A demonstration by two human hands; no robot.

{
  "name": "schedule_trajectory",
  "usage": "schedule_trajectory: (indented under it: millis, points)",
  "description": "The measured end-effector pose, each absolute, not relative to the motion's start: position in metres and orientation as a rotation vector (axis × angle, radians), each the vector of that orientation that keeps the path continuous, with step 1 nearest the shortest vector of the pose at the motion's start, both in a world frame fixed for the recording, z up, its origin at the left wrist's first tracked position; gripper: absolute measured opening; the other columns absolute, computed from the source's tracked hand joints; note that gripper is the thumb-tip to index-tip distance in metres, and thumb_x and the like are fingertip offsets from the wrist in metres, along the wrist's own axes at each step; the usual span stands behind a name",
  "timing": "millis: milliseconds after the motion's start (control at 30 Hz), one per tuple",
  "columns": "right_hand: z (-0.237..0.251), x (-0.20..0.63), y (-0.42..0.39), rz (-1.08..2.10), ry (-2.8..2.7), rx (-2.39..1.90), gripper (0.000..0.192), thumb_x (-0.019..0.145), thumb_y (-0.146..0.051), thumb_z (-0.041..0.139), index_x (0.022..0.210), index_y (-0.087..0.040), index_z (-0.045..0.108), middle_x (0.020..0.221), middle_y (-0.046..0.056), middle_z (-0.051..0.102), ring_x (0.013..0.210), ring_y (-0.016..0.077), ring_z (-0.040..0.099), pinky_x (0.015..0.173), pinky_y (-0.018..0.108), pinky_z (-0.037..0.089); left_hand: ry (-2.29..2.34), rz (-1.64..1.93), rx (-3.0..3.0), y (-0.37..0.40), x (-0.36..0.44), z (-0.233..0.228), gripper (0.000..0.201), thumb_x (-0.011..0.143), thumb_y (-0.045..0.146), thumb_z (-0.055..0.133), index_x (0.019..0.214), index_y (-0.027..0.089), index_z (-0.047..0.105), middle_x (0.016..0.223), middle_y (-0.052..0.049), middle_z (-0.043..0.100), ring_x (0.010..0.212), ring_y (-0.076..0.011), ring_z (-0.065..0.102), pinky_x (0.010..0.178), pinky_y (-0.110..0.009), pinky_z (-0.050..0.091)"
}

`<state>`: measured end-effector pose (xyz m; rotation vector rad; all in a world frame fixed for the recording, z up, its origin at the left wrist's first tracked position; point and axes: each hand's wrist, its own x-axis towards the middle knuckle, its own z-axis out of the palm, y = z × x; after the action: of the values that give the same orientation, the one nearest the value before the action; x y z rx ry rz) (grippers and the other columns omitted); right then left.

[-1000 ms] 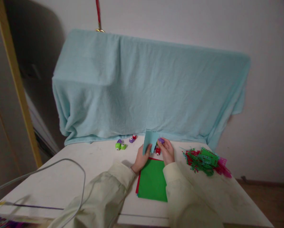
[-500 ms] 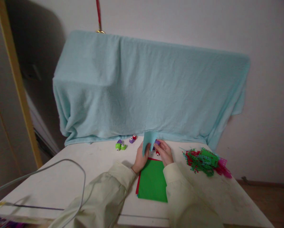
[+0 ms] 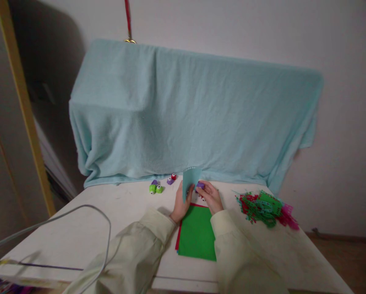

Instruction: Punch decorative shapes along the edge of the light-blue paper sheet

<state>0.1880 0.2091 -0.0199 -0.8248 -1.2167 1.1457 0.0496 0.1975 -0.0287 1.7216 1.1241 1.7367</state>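
A white bench [image 3: 79, 228] stands against a pale wall, its far end draped with one light blue towel [image 3: 195, 118]. On it lie four small punches in a loose group: two green punches [image 3: 155, 188], one purple punch [image 3: 170, 181] and one red punch [image 3: 173, 177]. One heap of cut paper scraps [image 3: 264, 208], green, red and pink, sits to the right. One green sheet [image 3: 197, 233] lies over a red sheet at the near middle.

The left hand [image 3: 181, 204] pinches a pale blue paper [image 3: 190, 179], held upright above the green sheet's far edge. The right hand [image 3: 212, 197] grips a small purple punch at the paper's edge [image 3: 200, 185].
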Motion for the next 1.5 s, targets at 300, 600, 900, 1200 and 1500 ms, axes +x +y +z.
schedule_trajectory:
  millis: [300, 600, 900, 1200, 1500]
  points:
    - [-0.023, 0.189, 0.21, 1.136, -1.2, -0.865, 0.046, 0.064, -0.034, 0.08, 0.106, -0.02, 0.065, 0.097, 0.006, 0.07, 0.087, 0.0193, 0.064, 0.076, 0.029, 0.049, 1.05, 1.668, 1.755, 0.2, 0.049, -0.034, 0.022, 0.091, 0.032, 0.049, 0.102, 0.016, 0.06, 0.106, -0.01, 0.063, 0.09, -0.02, 0.06, 0.083, -0.033, 0.047]
    - [-0.024, 0.19, 0.212, 1.129, -1.172, -0.888, 0.056, 0.064, -0.033, 0.079, 0.116, -0.019, 0.063, 0.101, 0.007, 0.069, 0.089, 0.0208, 0.064, 0.074, 0.031, 0.05, 1.077, 1.606, 1.792, 0.197, 0.047, -0.031, 0.019, 0.091, 0.032, 0.047, 0.091, 0.016, 0.058, 0.088, -0.006, 0.061, 0.081, -0.0188, 0.057, 0.078, -0.032, 0.046]
    - [-0.022, 0.189, 0.212, 1.095, -1.125, -0.844, 0.047, 0.066, -0.031, 0.078, 0.11, -0.019, 0.065, 0.1, 0.006, 0.07, 0.091, 0.0201, 0.063, 0.083, 0.034, 0.048, 1.063, 1.533, 1.841, 0.193, 0.048, -0.023, 0.023, 0.092, 0.033, 0.04, 0.089, 0.018, 0.057, 0.085, -0.005, 0.057, 0.08, -0.0195, 0.054, 0.075, -0.031, 0.044]
    - [-0.023, 0.19, 0.215, 1.033, -0.999, -0.864, 0.054, 0.063, -0.033, 0.079, 0.113, -0.019, 0.063, 0.098, 0.007, 0.07, 0.092, 0.0205, 0.064, 0.08, 0.032, 0.049, 1.044, 1.521, 1.857, 0.193, 0.048, -0.023, 0.023, 0.093, 0.034, 0.04, 0.088, 0.018, 0.056, 0.088, -0.006, 0.056, 0.085, -0.0205, 0.052, 0.08, -0.033, 0.043]
    - [-0.008, 0.187, 0.205, 1.06, -0.981, -0.865, 0.051, 0.061, -0.04, 0.078, 0.106, -0.02, 0.067, 0.092, 0.006, 0.07, 0.083, 0.0216, 0.065, 0.063, 0.03, 0.051, 1.07, 1.496, 1.771, 0.191, 0.049, -0.018, 0.03, 0.095, 0.039, 0.037, 0.085, 0.017, 0.056, 0.085, -0.005, 0.056, 0.08, -0.0189, 0.052, 0.077, -0.032, 0.044]
